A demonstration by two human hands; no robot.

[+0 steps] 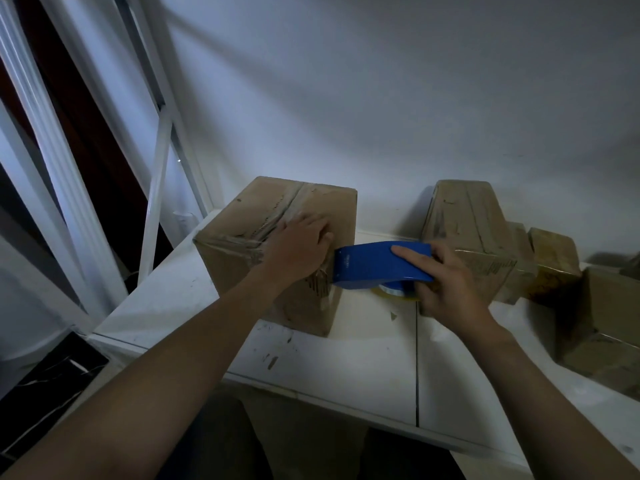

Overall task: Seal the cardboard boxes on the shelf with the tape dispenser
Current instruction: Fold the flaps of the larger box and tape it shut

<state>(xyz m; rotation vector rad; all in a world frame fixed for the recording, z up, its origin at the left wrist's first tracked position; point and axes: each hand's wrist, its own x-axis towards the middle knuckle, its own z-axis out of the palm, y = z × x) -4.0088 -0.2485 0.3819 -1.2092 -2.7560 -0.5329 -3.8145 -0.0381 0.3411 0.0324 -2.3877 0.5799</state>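
a dim white wall (381, 98) backs a white shelf (346, 368) whose top is scuffed and split by a dark seam. at the far left, a white frame (156, 188) of slanting bars stands against a dark brown panel, with a black veined surface (52, 379) below it. four cardboard boxes can be counted for sure. the left box (242, 271), the largest, stands alone on the shelf, with wrinkled clear tape along its top seam and over its near corner. the other three crowd together on the right: a second box (464, 220) near the wall, a third box (554, 261) small and beside it, and a fourth box (602, 327) nearest the right edge. they overlap, so a further one between them cannot be ruled out. there is one tape dispenser (374, 268), blue, lying level between the left box and the second box. its front end touches the right side of the left box, and its tape roll (398, 293) shows underneath. the left hand (298, 247) lies spread on the top right edge of the left box, fingers relaxed and bent slightly over the edge, covering part of the seam. the right hand (446, 289) is wrapped around the dispenser's rear, with the index finger stretched along its top. it hides the lower front of the second box. the two hands are apart, with the dispenser between them.
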